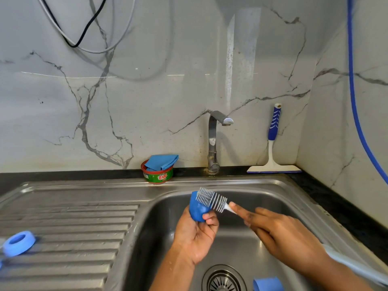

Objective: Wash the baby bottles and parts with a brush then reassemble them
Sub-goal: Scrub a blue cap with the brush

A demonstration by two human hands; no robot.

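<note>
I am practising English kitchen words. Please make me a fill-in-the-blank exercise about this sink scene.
1. The right hand holds a silicone ____ against the blue cap.
2. The blue ring lies on the ____ left of the basin.
3. The squeegee stands to the ____ of the tap.
Missing: brush; drainboard; right.

At the lower left, the blue ring point(18, 243) was smeared by blur. The bottom edge cut off a blue part point(266, 284) and the drain point(223, 279). The handle of the brush point(211, 199) ran hidden under the right hand point(281, 234). Fingers of the left hand point(195, 238) covered the lower side of the blue cap point(198, 207).
</note>
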